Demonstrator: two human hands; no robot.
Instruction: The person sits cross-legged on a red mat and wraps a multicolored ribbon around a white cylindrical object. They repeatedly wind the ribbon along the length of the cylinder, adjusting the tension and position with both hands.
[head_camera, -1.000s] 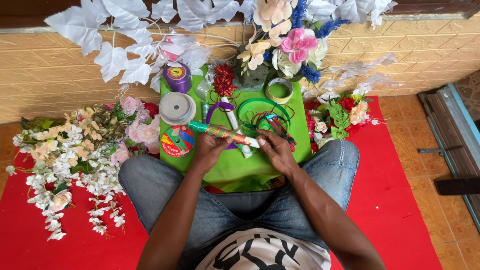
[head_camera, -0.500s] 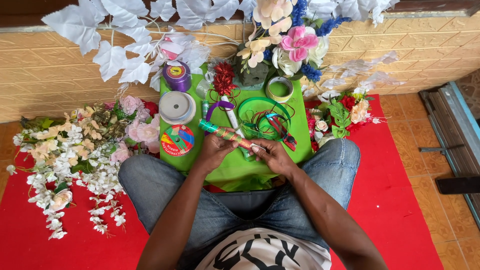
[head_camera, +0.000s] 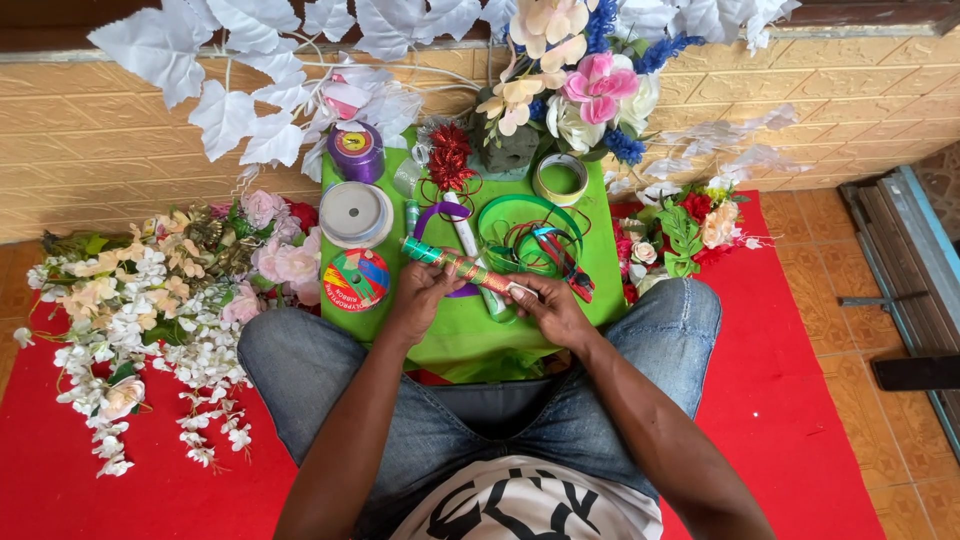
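Bare green cloth-covered board (head_camera: 455, 335) is left free near the knees; farther reach is blocked by round ribbon spools (head_camera: 356, 213) and coiled green ribbon (head_camera: 528, 228).

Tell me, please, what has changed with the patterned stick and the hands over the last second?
The patterned stick has tilted a little: its left end sits slightly higher and its right end has come down toward the person. The right hand has slid down to the stick's near end; the left hand keeps its grip around the middle. The ribbon spools, the green cloth and the flowers lie as before.
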